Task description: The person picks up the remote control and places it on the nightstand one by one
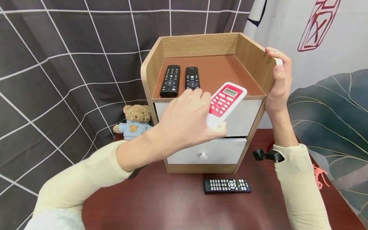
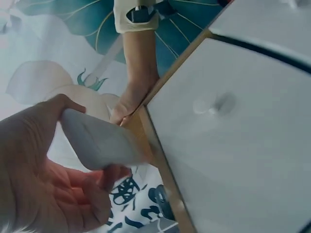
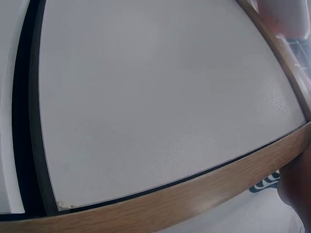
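Note:
My left hand [image 1: 187, 119] holds a red-and-white remote control [image 1: 227, 100] with a small display in front of the cabinet's top shelf [image 1: 218, 73]. In the left wrist view, the thumb and fingers pinch that remote's white body [image 2: 99, 141] by its edges. My right hand [image 1: 280, 84] grips the right side panel [image 1: 254, 62] of the wooden cabinet, fingers over its upper edge. On the shelf lie two black remotes, the left one [image 1: 170, 81] longer; my left hand overlaps the lower end of the right one [image 1: 192, 77].
Below the shelf are white drawers, the lower one [image 1: 221, 153] with a round knob [image 1: 203, 156]. Another black remote [image 1: 227, 186] lies on the reddish-brown table [image 1: 161, 204] before the cabinet. A teddy bear [image 1: 136, 119] in a blue top sits left of it. Curtains [image 1: 86, 67] hang behind.

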A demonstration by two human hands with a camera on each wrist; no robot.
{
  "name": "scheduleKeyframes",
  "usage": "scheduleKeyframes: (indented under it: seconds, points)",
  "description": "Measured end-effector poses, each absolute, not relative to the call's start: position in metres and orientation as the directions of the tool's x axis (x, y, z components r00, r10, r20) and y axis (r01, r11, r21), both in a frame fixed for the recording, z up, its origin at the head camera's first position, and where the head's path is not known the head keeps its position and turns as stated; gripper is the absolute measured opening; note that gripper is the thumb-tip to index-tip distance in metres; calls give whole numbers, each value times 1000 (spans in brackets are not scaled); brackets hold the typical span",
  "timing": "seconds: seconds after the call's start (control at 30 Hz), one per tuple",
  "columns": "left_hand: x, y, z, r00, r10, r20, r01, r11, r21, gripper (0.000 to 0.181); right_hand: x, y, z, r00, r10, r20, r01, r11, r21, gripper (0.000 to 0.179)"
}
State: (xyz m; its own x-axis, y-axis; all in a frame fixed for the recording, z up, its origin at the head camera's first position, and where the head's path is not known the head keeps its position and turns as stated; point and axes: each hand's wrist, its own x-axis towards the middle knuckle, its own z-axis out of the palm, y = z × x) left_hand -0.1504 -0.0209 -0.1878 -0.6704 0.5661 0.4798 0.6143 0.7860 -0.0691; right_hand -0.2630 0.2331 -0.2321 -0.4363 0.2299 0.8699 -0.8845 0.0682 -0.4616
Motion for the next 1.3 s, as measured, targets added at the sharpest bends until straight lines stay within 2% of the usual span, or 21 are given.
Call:
scheduleKeyframes:
  seconds: [0.1,0.2,0.43,0.57,0.67,0.8,0.87,0.97,1.03,1.13,1.3]
  points:
    - [-155,-9,-177,-714,548,436,560,821,-116,45,-263,234,-233,-441,234,867,-883,62,-466,33]
    - [-162,0,-173,-733,534,422,523,839,-153,44,-262,234,-233,-441,245,864,-883,55,-466,33]
    - [-172,12,-175,-725,508,465,464,859,-216,51,-260,228,-233,-429,253,867,-888,60,-456,33]
    - [-177,19,-173,-726,494,479,424,870,-253,40,-260,225,-231,-427,247,870,-890,55,-453,33]
    - [-182,24,-168,-747,473,467,398,881,-255,35,-260,224,-230,-424,246,872,-892,52,-448,33]
    - [-184,25,-162,-807,426,408,348,903,-253,61,-261,224,-230,-425,237,874,-891,60,-450,34]
    - [-180,21,-160,-808,421,412,349,906,-241,77,-261,225,-231,-429,232,873,-888,66,-454,34]
    - [-172,10,-160,-730,487,479,442,871,-213,81,-261,226,-232,-436,229,870,-884,71,-462,34]
    - [-169,-2,-161,-634,575,518,540,808,-236,68,-260,227,-233,-435,228,871,-886,66,-459,34]
    - [-170,-17,-162,-524,695,493,649,700,-297,48,-260,229,-232,-426,232,875,-891,61,-450,35]
    - [-184,-24,-172,-443,786,430,748,589,-306,31,-261,230,-230,-420,246,873,-894,51,-445,34]
